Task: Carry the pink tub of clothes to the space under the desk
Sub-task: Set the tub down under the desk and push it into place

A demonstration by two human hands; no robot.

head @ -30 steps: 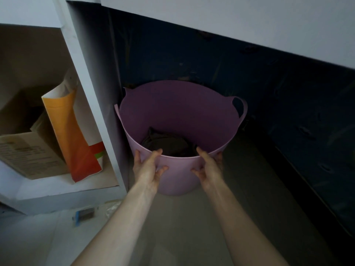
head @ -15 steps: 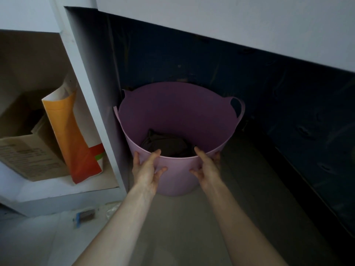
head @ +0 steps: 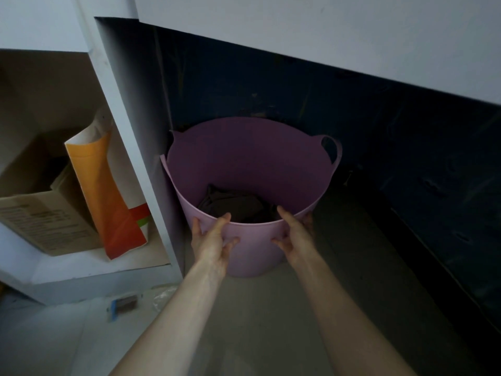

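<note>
The pink tub [head: 252, 158] stands on the floor in the dark space under the white desk [head: 311, 36], its left side against the desk's white side panel [head: 141, 147]. Dark clothes [head: 233, 204] lie at its bottom. A loop handle sticks up at its far right rim. My left hand [head: 212, 240] grips the near rim, thumb inside and fingers on the outer wall. My right hand [head: 295, 236] holds the same rim a little to the right, in the same way.
Left of the panel, a low white shelf [head: 81, 275] holds a cardboard box [head: 40, 221] and an orange and white paper bag [head: 108, 202]. A small blue-edged object [head: 123, 303] lies on the pale floor. A dark wall runs along the back and right.
Both hands stay on the near rim and the tub stays in the same spot under the desk. The fingers on the outer wall look slightly more spread.
</note>
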